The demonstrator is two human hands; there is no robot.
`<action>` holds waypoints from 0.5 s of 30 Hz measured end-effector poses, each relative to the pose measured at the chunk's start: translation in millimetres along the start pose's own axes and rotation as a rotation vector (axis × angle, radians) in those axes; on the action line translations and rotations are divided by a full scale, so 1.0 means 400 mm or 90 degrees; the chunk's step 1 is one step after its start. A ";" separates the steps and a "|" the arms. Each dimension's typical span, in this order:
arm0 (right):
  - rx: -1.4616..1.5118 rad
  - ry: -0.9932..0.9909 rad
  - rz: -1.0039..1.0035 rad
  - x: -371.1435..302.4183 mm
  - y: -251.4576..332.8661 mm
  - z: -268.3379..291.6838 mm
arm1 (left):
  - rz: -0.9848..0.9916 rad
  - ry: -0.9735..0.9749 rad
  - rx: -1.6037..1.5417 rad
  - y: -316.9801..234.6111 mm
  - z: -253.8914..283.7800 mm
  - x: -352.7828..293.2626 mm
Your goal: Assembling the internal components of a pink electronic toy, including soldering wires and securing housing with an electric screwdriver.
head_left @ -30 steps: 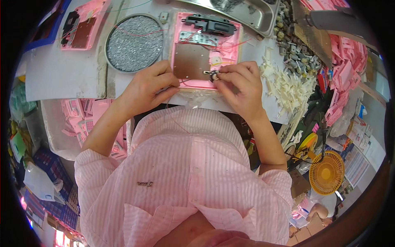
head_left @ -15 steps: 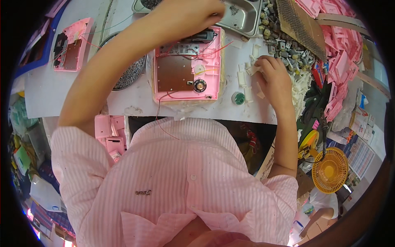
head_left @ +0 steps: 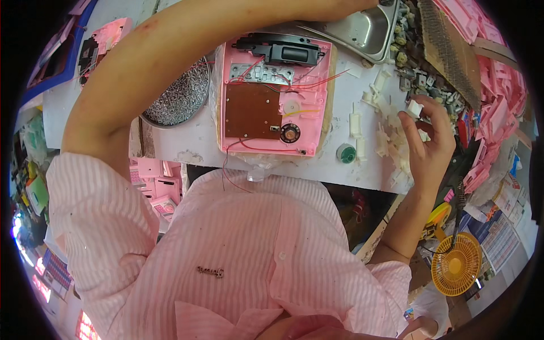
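In the head view, the right hand (head_left: 433,139) is turned up with its grip closed, thumb and forefinger appearing to pinch a small white plastic block (head_left: 415,109), while another white plastic piece (head_left: 424,135) sits among the curled fingers; the block's long axis is too small to tell. The open pink plastic housing (head_left: 310,127) lies on the white surface (head_left: 317,170) to the left of this grip and well apart from it, with loose white plastic pieces (head_left: 355,124) between them. The long axis of the black oblong module (head_left: 292,54) along the housing's far edge runs left to right. The left hand (head_left: 345,8) is beyond that edge, by the shallow steel tray (head_left: 365,31), its fingertips cut off, so I cannot tell its grip; the right hand is nearer the loose pieces
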State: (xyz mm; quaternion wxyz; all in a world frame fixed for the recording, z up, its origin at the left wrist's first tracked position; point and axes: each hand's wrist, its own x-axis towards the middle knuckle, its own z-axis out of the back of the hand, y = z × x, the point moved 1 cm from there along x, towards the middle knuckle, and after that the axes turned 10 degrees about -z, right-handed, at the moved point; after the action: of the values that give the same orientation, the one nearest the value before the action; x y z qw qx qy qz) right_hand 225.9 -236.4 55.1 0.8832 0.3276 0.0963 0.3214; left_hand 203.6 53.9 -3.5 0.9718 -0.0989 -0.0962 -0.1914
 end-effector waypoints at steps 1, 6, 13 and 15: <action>-0.012 -0.005 0.066 0.006 0.008 -0.002 | -0.034 -0.041 0.021 0.000 0.003 -0.004; 0.159 0.043 -0.112 -0.023 0.041 -0.029 | 0.034 -0.021 -0.009 -0.051 0.060 -0.021; 0.181 0.125 0.051 -0.053 0.105 -0.050 | 0.005 -0.194 -0.036 -0.026 0.060 -0.061; 0.197 0.152 0.067 -0.067 0.104 -0.071 | 0.011 -0.197 0.022 -0.018 0.062 -0.071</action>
State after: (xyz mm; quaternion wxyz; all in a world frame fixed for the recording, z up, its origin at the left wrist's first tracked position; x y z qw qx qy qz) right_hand 173.2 -214.4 58.9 0.7867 0.4234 0.2314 0.3850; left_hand 171.3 63.1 14.9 0.9485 -0.1115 -0.2473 -0.1636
